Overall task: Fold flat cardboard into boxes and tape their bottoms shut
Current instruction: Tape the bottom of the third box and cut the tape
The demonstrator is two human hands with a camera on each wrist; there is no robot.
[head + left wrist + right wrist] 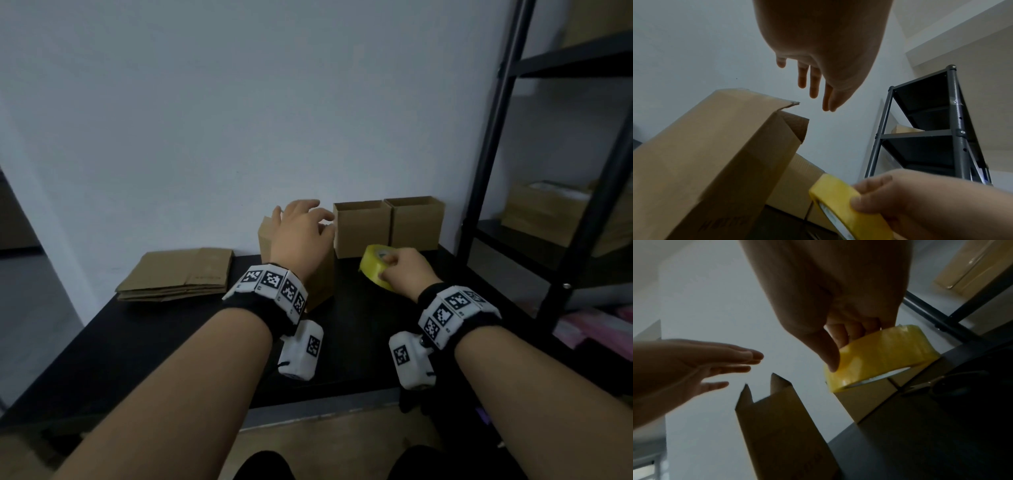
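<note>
Nearest, the tape roll (376,265) is gripped by the right hand (406,270), thumb on the yellow outer band and fingers curled through the core. It is carried low over the black table (171,342), just right of the box being worked, probably so tape can be brought to the flaps once they are down. A free tape end cannot be made out.

Next, the upright box (320,277) is stood on the table with its flaps pointing up; two pointed flap corners are seen from the right wrist, one flap leaning inward from the left wrist. This end is judged to be the bottom, turned up for closing and taping; no tape is seen on it.

Above it the left hand (303,229) is hovered, fingers straight and slightly spread, holding nothing. In both wrist views a gap is seen between fingers and flaps, so no contact is assumed. The hand is likely placed there to press the flaps flat.

To the left, a stack of flat cardboard (178,274) is laid near the table's back edge, kept within reach as stock.

Farthest, two finished boxes (388,224) are stood side by side, open tops up, against the wall (239,102), apparently parked out of the way. A metal shelf (513,137) is at the right.
</note>
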